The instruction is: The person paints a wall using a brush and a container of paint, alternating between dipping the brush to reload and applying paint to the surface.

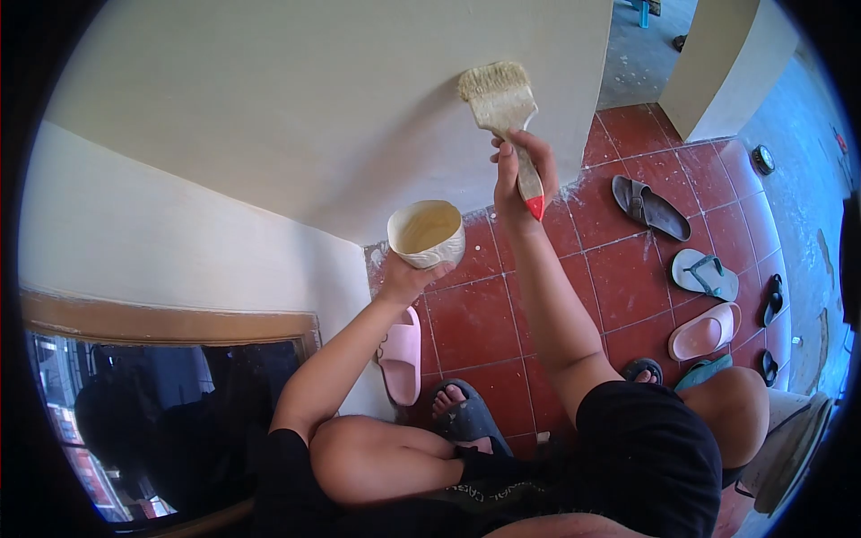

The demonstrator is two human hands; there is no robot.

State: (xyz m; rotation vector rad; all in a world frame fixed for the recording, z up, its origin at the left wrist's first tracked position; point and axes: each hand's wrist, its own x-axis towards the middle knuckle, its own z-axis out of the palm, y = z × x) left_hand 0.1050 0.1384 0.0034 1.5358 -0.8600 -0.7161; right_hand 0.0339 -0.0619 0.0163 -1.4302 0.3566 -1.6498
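My right hand [525, 175] is closed around the handle of a wide paintbrush [504, 103], whose handle ends in a red tip. The brush points up, its pale, paint-coated bristles right at the cream wall [305, 99]. Lower and to the left, my left hand [414, 276] grips a cream-coloured bowl [429, 235] from below, fingers around its base. The bowl's mouth faces me, and pale paint coats its inside.
Red floor tiles [475, 314] with white splashes lie below. Pink slippers [400, 359], a dark sandal [650, 208] and a grey flip-flop [705, 273] rest on them. A brown-framed window [170, 318] is at left, a bucket [785, 448] at lower right.
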